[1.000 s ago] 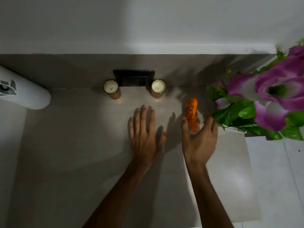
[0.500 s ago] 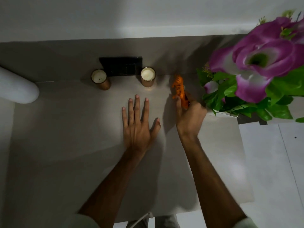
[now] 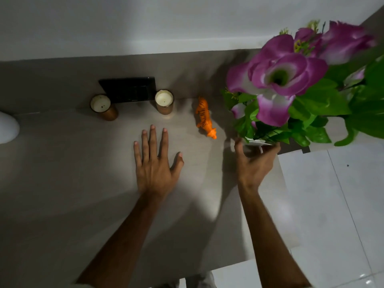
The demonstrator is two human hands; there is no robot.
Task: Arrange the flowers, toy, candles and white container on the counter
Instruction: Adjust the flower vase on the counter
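Note:
An orange toy tiger [image 3: 205,119] lies free on the grey counter [image 3: 62,183], between the right candle [image 3: 164,99] and the flowers. The left candle [image 3: 100,103] stands further left by the back wall. Purple flowers with green leaves [image 3: 286,80] rise from a white pot [image 3: 257,142] at the counter's right end. My right hand [image 3: 254,165] is spread around the pot's base, fingers under its near side, thumb just off its left edge. My left hand [image 3: 155,163] lies flat on the counter, holding nothing. The white container [image 3: 7,127] is partly cut off at the left edge.
A flat black object [image 3: 128,89] leans on the wall between the two candles. The counter ends just right of the pot, with white floor tiles [image 3: 332,204] below. The near counter edge runs at the bottom of the view.
My right hand has let go of the toy tiger, which now lies on the counter, and has moved right to the flower pot. The left hand has stayed flat.

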